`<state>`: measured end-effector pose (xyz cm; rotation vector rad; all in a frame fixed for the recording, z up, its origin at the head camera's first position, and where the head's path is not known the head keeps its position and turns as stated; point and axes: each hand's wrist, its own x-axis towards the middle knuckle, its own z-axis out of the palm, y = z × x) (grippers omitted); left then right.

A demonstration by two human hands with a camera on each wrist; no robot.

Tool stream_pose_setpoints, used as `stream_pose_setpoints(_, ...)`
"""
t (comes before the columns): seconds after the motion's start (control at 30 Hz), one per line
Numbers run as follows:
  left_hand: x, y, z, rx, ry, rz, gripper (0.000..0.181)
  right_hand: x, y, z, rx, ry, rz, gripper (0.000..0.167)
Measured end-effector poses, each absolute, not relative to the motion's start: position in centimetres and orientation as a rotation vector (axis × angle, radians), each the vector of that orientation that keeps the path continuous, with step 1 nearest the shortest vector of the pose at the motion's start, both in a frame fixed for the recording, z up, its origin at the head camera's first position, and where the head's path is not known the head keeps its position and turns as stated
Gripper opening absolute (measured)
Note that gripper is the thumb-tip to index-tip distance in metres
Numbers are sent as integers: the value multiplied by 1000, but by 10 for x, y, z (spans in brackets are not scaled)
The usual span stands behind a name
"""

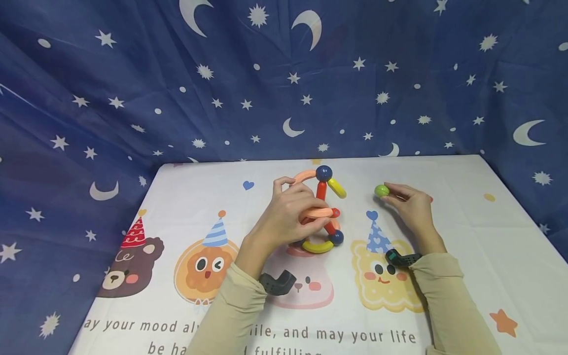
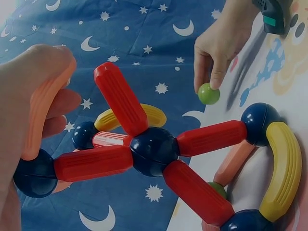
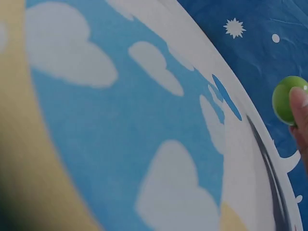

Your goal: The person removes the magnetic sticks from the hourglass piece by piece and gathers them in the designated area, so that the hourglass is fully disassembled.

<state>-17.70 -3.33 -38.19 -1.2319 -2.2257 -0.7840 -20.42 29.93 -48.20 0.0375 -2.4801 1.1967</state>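
Note:
My left hand (image 1: 286, 212) grips a peach curved rod (image 2: 45, 108) at the side of a ball-and-rod construction. In the left wrist view, red rods (image 2: 207, 138) spread from a central blue ball (image 2: 154, 151); one of them points outward with its end bare. Yellow curved rods (image 1: 317, 246) sit at the construction's base and near its top blue ball (image 1: 324, 173). To the right, apart from it, my right hand (image 1: 412, 209) pinches a green ball (image 1: 380, 191) between thumb and fingers above the table. The left hand hides part of the construction.
A white printed tablecloth (image 1: 479, 256) with cartoon figures and lettering covers the table. Behind it and along both sides hangs a blue curtain (image 1: 248, 49) with moons and stars. Each wrist wears a black camera, such as the left one (image 1: 278, 283).

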Motion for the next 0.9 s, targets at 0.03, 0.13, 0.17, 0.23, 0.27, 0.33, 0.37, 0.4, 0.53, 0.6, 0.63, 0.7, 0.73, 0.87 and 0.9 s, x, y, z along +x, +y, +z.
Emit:
stream_pose_setpoints(0.03,-177,-34,-382,-1231,-2225,-781,16,-205,300,-483,28,-2496,1185,39)
stream_pose_setpoints(0.13,-177,-34,-382,-1233,-2223,-780,17,-205,301,-486,7,-2551,1136,40)
stream_pose_setpoints(0.17,-178,-34,-382,-1232,-2225,-780,18,-205,301,-487,-2,-2570,1122,41)
stream_pose_setpoints(0.23,-178,-35,-382,-1231,-2226,-775,20,-205,301,-489,-18,-2607,1094,42)
stream_pose_setpoints(0.27,-178,-35,-382,-1231,-2225,-772,21,-205,301,-489,-21,-2621,1086,43)
stream_pose_setpoints(0.33,-178,-35,-382,-1229,-2222,-766,23,-204,302,-491,-32,-2646,1078,43)
stream_pose_setpoints(0.37,-178,-35,-382,-1228,-2219,-765,23,-204,303,-492,-37,-2656,1077,44)
stream_pose_setpoints(0.4,-179,-35,-382,-1227,-2216,-764,24,-204,303,-493,-40,-2664,1075,44)
stream_pose_setpoints(0.53,-179,-37,-382,-1222,-2210,-763,25,-204,304,-495,-41,-2688,1072,46)
stream_pose_setpoints(0.6,-179,-38,-382,-1220,-2214,-759,26,-204,304,-495,-47,-2701,1075,47)
stream_pose_setpoints(0.63,-180,-38,-382,-1221,-2215,-755,26,-204,304,-495,-52,-2707,1079,47)
stream_pose_setpoints(0.7,-180,-39,-382,-1221,-2218,-745,26,-204,303,-493,-66,-2722,1084,48)
stream_pose_setpoints(0.73,-180,-39,-383,-1221,-2219,-740,26,-204,302,-493,-75,-2732,1084,49)
stream_pose_setpoints(0.87,-181,-38,-384,-1225,-2219,-742,26,-204,301,-488,-81,-2752,1092,51)
stream_pose_setpoints(0.9,-182,-38,-383,-1225,-2217,-745,26,-204,301,-487,-74,-2754,1093,51)
